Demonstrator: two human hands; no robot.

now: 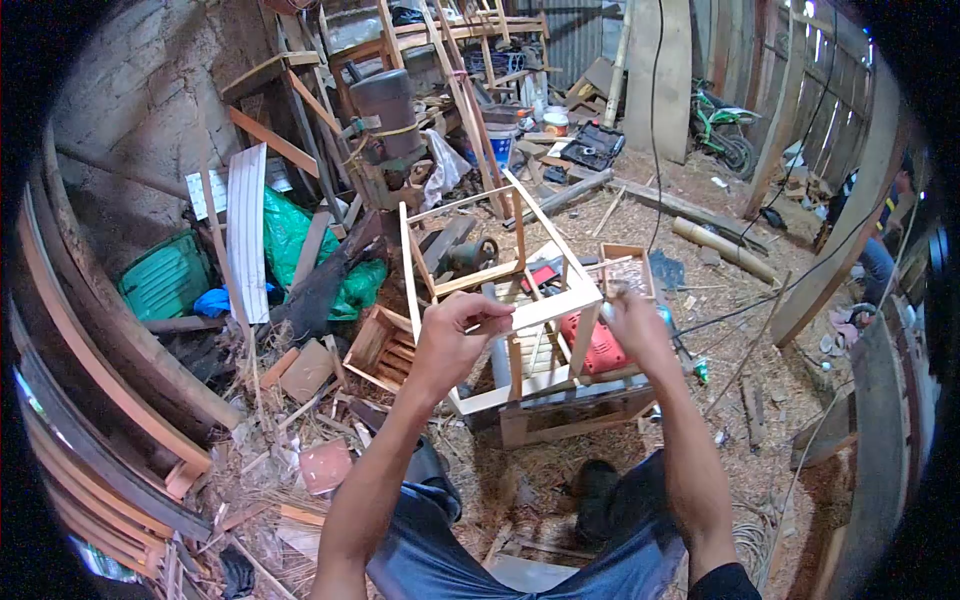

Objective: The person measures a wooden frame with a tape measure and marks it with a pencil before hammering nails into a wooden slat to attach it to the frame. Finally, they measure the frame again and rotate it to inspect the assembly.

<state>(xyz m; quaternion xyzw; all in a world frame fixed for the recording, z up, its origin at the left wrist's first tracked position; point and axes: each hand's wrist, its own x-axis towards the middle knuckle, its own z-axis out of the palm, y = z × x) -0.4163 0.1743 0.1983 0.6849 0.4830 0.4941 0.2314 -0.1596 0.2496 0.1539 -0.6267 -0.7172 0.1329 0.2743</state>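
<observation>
A light wooden frame (pixel 560 303) of thin slats and legs stands in front of me on a low workbench (pixel 575 415). At its near top rail, my left hand (pixel 462 325) is closed in a pinch, thumb against fingers. What lies between those fingertips is too small to make out. My right hand (pixel 637 325) is beside the frame's right corner, smeared by motion, so its grip does not show. Beneath the frame, a red power tool (pixel 597 345) rests on the bench. A small wooden tray (pixel 625 270) of small pieces sits behind my right hand.
A wooden crate (pixel 385 350) stands left of the bench. Wood shavings and offcuts litter the ground. A black cable (pixel 740 315) runs off to the right, past a bamboo pole (pixel 725 250). Farther back are a green motorbike (pixel 722 130) and, at far right, another person (pixel 880 255).
</observation>
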